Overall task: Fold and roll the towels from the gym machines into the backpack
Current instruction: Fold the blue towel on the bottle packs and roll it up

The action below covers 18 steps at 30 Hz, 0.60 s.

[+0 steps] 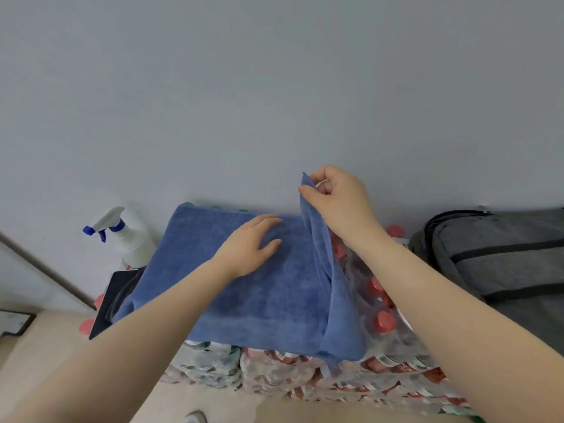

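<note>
A blue towel [232, 288] lies spread over shrink-wrapped packs of bottles. My left hand [250, 242] rests flat on its middle, fingers apart, pressing it down. My right hand [335, 203] pinches the towel's far right corner and holds it lifted above the pack, so the right edge stands up in a fold. A grey backpack [503, 257] lies at the right, beside the packs, its zipper side toward the wall.
The packs of red-capped bottles [305, 377] stand on a beige floor against a pale wall. A white spray bottle with a blue trigger [128, 236] stands at the left. A dark flat panel [113, 297] leans beside the packs, under the towel's left edge.
</note>
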{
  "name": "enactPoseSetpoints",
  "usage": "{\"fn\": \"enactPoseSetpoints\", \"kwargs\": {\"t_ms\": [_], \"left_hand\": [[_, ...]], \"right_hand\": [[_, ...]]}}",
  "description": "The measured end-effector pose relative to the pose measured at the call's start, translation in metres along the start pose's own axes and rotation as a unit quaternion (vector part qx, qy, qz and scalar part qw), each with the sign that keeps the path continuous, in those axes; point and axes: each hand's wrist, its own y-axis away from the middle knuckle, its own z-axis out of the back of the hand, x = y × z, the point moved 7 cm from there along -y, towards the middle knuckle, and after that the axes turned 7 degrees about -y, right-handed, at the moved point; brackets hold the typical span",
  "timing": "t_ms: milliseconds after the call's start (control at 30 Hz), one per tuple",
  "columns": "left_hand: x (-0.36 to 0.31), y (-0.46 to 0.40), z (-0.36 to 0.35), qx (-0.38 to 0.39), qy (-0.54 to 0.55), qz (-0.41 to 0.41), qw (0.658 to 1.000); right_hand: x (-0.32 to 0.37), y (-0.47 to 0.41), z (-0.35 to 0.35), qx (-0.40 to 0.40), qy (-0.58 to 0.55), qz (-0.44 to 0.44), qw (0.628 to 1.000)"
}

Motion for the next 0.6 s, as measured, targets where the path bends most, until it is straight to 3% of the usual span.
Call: {"fn": "enactPoseSetpoints", "kwargs": {"t_ms": [133, 300, 400, 500, 600], "left_hand": [[0.062, 0.017, 0.042, -0.07, 0.124, 0.102, 0.984], [0.14, 0.043, 0.08, -0.136, 0.182, 0.214, 0.95], [0.185, 0.053, 0.077, -0.103, 0.198, 0.27, 0.937], [0.225, 0.055, 0.066, -0.066, 0.257, 0.309, 0.913], [0.252, 0.051, 0.046, -0.008, 0.309, 0.337, 0.889]], "right_hand": [[0.034, -0.016, -0.059, 0.033, -0.073, 0.011, 0.997], [0.04, -0.034, -0.14, 0.067, -0.026, 0.006, 0.997], [0.027, -0.035, -0.194, 0.126, 0.033, -0.015, 0.991], [0.009, -0.026, -0.242, 0.242, 0.111, -0.064, 0.962], [0.003, -0.031, -0.25, 0.23, 0.166, -0.037, 0.958]]}}
